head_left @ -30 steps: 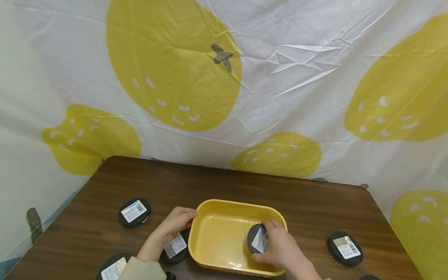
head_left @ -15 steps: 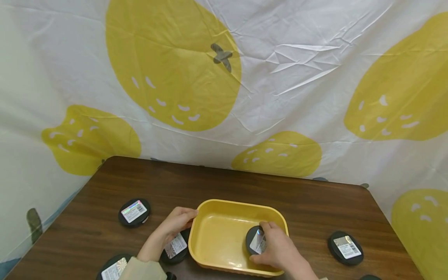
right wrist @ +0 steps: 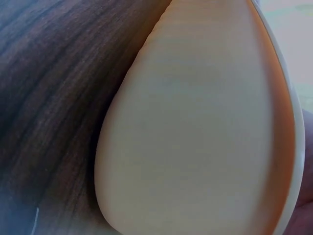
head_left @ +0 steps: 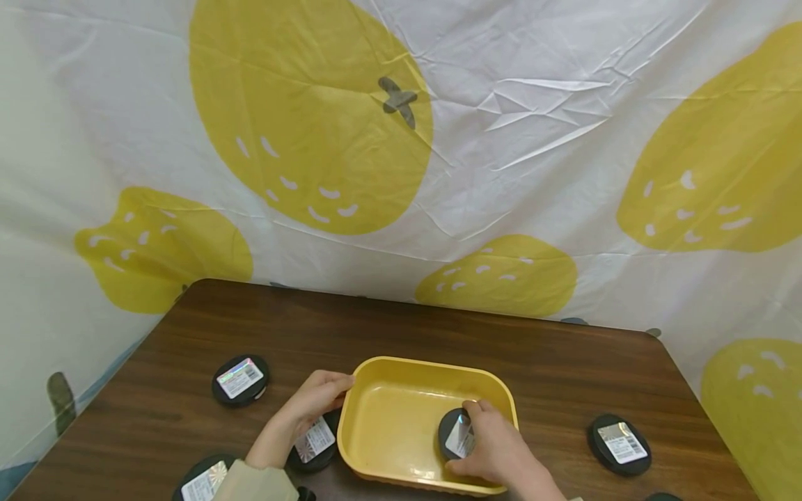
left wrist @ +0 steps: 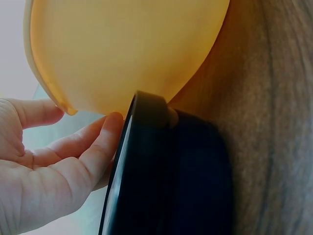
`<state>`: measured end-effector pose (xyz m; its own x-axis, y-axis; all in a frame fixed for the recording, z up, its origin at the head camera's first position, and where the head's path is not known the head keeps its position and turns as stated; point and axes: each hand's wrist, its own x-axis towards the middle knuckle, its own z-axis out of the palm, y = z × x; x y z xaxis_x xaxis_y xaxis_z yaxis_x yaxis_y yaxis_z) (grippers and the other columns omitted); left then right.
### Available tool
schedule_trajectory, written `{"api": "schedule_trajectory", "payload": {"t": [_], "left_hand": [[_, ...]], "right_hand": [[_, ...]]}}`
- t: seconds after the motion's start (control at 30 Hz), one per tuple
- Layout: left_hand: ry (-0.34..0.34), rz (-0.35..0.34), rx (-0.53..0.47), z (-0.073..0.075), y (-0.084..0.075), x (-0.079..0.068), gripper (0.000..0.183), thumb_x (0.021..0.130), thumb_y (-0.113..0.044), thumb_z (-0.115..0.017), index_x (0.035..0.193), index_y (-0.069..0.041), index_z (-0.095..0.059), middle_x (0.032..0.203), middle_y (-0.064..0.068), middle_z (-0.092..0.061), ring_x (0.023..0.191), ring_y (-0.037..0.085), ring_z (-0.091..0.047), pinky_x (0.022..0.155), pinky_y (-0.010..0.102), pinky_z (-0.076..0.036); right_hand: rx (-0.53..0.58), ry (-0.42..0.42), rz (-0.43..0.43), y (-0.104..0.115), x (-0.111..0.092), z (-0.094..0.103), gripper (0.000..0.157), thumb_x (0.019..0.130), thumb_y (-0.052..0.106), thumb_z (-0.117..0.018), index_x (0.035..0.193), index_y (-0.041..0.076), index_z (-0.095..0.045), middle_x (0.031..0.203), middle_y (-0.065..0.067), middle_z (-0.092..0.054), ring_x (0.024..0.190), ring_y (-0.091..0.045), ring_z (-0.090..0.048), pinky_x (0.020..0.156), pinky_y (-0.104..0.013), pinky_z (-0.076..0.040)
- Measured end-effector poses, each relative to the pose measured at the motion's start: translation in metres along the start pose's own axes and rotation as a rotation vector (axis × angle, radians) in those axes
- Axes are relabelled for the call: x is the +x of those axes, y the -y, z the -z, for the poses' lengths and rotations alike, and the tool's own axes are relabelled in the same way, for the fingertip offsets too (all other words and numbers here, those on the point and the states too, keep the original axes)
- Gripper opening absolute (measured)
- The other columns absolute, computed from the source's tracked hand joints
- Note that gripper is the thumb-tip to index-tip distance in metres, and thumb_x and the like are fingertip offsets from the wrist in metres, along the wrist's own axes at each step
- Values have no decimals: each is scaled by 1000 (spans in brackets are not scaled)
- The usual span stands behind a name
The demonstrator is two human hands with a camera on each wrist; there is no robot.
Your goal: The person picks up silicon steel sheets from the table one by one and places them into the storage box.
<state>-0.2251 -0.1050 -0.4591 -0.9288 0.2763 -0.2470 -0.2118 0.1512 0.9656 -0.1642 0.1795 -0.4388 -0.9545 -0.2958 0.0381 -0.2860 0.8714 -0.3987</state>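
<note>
A yellow plastic tub stands on the brown table near its front edge. My right hand reaches into the tub's right end and grips a black round tin with a white label, fingers curled over its top edge. My left hand rests with relaxed fingers against the tub's left outer corner. In the left wrist view those fingers lie along the tub's wall, just above another black tin beside the tub. The right wrist view shows only the tub's outer wall and wood.
More black labelled tins lie on the table: one at the far left, one at the front left, one right of the tub. A white cloth with yellow fruit prints hangs behind the table.
My right hand has carried the tin slightly left and lower inside the tub. The left hand and the tub have stayed where they were.
</note>
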Motion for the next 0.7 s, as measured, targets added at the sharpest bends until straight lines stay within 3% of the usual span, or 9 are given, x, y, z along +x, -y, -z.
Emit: {"api": "schedule_trajectory", "payload": {"t": [0.27,0.7], "left_hand": [[-21,9,7,-1,-1,-1,33,96,-12,-46,109,15,-61,99,13,-65,85,14,-59,80,30,-51],[-50,34,31,-2,-2,-1,32,96,-13,-46,106,13,-63,94,10,-66,81,13,-58,79,29,-51]], "right_hand": [[8,16,-14,0,1,-2,83,51,30,-90,115,-8,-53,103,-14,-56,82,-23,-56,71,-41,-50],[-26,-19,40,-3,1,-8,84,47,33,-90,111,-7,-54,98,-12,-55,80,-23,-56,69,-38,-51]]}}
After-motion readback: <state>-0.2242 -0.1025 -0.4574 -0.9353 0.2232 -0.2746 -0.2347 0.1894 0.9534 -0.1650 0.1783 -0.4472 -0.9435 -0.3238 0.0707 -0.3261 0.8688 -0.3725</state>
